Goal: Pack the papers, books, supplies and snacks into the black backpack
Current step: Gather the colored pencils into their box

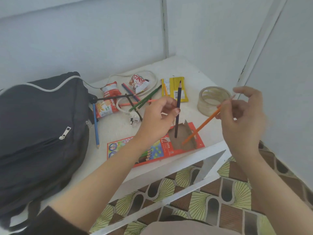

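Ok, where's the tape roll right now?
Head view: the tape roll sits at the far right of the table, just right of the yellow packet and partly behind the right hand.

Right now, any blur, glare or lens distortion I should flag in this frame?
Head view: right hand pinching the orange pencil is motion-smeared, left hand with the dark pencil sharper; same view, wide-angle lens slightly bows the wall seams; lighting flat, no glare, faint shadows.
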`<state>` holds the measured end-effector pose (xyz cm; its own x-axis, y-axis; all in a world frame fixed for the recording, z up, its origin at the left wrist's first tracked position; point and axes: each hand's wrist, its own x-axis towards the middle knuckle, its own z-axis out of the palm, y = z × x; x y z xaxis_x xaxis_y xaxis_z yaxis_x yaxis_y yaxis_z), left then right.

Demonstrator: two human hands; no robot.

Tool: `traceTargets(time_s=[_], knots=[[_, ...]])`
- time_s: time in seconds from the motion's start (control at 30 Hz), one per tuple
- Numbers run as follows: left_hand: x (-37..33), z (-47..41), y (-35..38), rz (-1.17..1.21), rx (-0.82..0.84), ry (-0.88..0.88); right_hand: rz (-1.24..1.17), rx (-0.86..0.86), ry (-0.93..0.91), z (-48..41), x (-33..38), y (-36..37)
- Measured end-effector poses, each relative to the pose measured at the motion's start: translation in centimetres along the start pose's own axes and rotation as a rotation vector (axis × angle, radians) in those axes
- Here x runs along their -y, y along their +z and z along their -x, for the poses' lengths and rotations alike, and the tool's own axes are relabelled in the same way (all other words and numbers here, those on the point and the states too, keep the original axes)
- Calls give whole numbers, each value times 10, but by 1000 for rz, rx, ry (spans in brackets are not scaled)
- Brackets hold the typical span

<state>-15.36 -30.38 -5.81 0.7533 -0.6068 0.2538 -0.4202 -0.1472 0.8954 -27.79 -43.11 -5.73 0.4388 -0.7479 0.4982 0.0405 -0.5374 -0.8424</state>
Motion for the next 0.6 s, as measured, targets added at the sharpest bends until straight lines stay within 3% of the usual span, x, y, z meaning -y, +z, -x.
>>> traceTargets(time_s=[0.37,0.6], knots=[[4,-4,13,-25,0,31,-66,-92,309,16,-32,-2],[6,-9,16,15,-49,26,-48,-174,316,21,-38,-1]])
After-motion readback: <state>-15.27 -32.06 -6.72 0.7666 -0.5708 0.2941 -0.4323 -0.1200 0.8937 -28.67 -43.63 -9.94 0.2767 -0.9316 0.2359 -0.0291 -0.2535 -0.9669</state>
